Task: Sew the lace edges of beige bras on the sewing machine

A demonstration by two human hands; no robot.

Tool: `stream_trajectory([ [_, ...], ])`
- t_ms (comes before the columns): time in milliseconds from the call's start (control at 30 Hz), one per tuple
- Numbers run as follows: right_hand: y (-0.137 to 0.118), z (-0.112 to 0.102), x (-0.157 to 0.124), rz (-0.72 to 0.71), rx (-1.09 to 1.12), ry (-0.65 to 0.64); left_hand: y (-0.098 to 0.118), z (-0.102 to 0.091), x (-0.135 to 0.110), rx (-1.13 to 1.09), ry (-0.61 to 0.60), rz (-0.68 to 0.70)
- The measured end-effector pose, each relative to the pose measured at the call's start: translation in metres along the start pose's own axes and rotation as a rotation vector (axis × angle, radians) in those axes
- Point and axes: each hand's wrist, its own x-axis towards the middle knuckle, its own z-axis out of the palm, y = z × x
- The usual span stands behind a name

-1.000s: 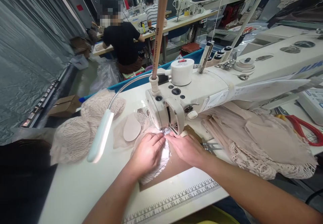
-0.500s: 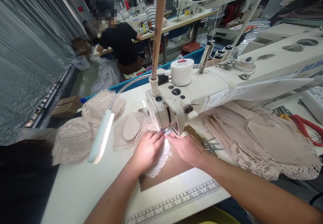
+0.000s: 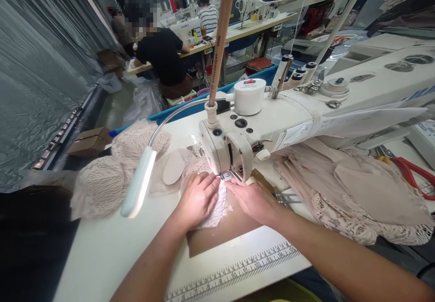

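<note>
My left hand (image 3: 200,198) lies flat over a piece of pale lace fabric (image 3: 216,213), its fingertips close to the presser foot of the white sewing machine (image 3: 217,150). On the other side of the foot, my right hand (image 3: 253,201) has its fingers bent together, with the tips at the fabric's edge; the lower fingers are hidden. Under the lace is a brown sheet (image 3: 220,241) on the table. Beige lace and mesh (image 3: 193,168) with an oval pad (image 3: 174,167) spread out behind my left hand.
A gooseneck lamp (image 3: 138,184) hangs over the left side, beside lace cups (image 3: 102,186). Beige lace garments (image 3: 353,184) and red-handled scissors (image 3: 413,172) lie at right. A ruler strip (image 3: 234,277) runs along the front edge. A person in black (image 3: 159,57) sits beyond.
The lace fabric has turned and shifted under my left hand, so its lower end sits higher and less of it shows. My left hand has moved slightly left; my right hand has barely moved.
</note>
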Motion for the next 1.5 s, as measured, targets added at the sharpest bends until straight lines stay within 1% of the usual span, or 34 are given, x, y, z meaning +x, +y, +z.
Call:
stream_trajectory([
  [100,0.002,-0.001,-0.001,-0.042,0.034,0.036,0.001,-0.003,-0.005,-0.009,0.008,0.009],
  [233,0.005,-0.003,-0.004,-0.080,0.049,0.038,0.007,-0.008,-0.011,-0.117,0.033,0.015],
  [400,0.006,-0.003,-0.006,-0.089,0.044,0.029,0.013,-0.005,-0.014,-0.155,-0.002,-0.073],
  [500,0.005,-0.003,-0.008,-0.127,0.066,0.038,0.010,-0.004,-0.013,-0.258,-0.010,-0.108],
  [600,0.004,-0.003,-0.008,-0.179,0.111,0.063,0.009,-0.008,-0.011,-0.340,-0.052,-0.122],
  [700,0.004,-0.002,-0.008,-0.210,0.109,0.035,0.008,-0.013,-0.009,-0.336,-0.082,-0.126],
  [800,0.004,-0.001,-0.008,-0.200,0.081,0.009,0.005,-0.015,-0.008,-0.360,-0.112,-0.143],
  [933,0.004,0.000,-0.007,-0.170,0.078,0.078,-0.001,-0.017,-0.008,-0.501,-0.168,-0.184],
  [1000,0.002,0.000,-0.007,-0.142,0.069,0.093,-0.002,-0.017,-0.008,-0.510,-0.179,-0.173],
  [1100,0.002,0.000,-0.007,-0.153,0.036,0.010,-0.004,-0.017,-0.007,-0.501,-0.177,-0.170],
  [1167,0.002,0.001,-0.008,-0.171,0.019,-0.049,-0.006,-0.017,-0.008,-0.568,-0.195,-0.201],
  [1267,0.003,0.000,-0.009,-0.169,0.006,-0.061,-0.007,-0.018,-0.011,-0.657,-0.219,-0.225],
  [1333,0.002,-0.001,-0.009,-0.158,-0.012,-0.056,-0.005,-0.018,-0.012,-0.623,-0.178,-0.204],
  [1433,-0.001,-0.004,-0.008,-0.139,-0.051,-0.061,0.001,-0.016,-0.011,-0.491,-0.040,-0.127],
  [1500,-0.002,-0.005,-0.008,-0.131,-0.071,-0.076,0.003,-0.013,-0.009,-0.388,0.048,-0.040],
])
